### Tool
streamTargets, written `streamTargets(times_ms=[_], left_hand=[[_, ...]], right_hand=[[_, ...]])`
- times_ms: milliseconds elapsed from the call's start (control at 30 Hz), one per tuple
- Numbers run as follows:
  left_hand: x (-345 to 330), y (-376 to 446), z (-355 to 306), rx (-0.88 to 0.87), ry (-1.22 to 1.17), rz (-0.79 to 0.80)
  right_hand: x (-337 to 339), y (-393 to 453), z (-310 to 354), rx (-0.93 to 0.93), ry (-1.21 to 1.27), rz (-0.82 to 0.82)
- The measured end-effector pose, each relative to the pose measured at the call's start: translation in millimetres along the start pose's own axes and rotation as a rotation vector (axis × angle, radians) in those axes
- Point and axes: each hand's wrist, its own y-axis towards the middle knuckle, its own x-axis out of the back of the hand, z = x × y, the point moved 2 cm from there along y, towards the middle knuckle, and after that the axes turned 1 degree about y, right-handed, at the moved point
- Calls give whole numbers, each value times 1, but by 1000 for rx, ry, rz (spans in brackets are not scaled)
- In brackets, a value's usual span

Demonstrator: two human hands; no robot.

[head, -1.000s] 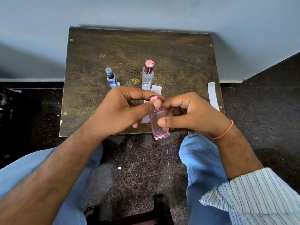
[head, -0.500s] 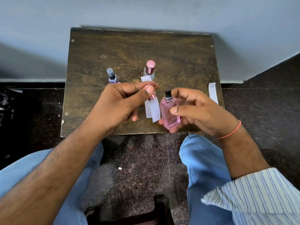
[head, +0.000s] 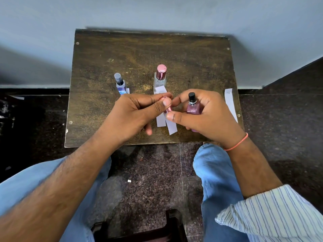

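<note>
My right hand (head: 208, 116) grips a small pink perfume bottle (head: 193, 108) upright over the wooden table (head: 97, 95). Its black spray nozzle is bare. My left hand (head: 138, 112) pinches the bottle's pink cap (head: 167, 106) between thumb and fingers, just left of the bottle. My right thumb tip touches the cap's lower end. Two white paper strips (head: 167, 123) lie on the table under the hands.
A clear bottle with a pink cap (head: 160, 77) stands behind the hands. A blue bottle with a grey cap (head: 120, 84) stands to its left. Another paper strip (head: 230, 103) lies near the table's right edge. A wall is behind; my knees are below.
My left hand pulled the pink cap off the bottle. My right hand carried the bottle right and stood it upright, and the two hands have come back together at the cap.
</note>
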Motion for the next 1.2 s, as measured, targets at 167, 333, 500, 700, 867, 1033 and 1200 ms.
streamTargets(times_ms=[167,333,500,700,867,1033,1200], left_hand=[[-1,1,1,-31,0,67],[0,0,2,-80,74,73],[6,3,8,-84,90,-49],[6,7,12,-90,55,-62],[5,7,11,-115,79,-46],[5,7,11,-99,62,-30],[6,7,14,-99,67,-6]], right_hand=[[-4,-1,1,15,-78,-22],[-1,0,1,12,-111,-30],[25,2,-13,-74,-279,-165],[48,2,-26,-214,-594,-259],[44,3,-28,-249,-732,-257],[42,3,-27,-253,-742,-271],[42,2,-23,-262,-676,-281]])
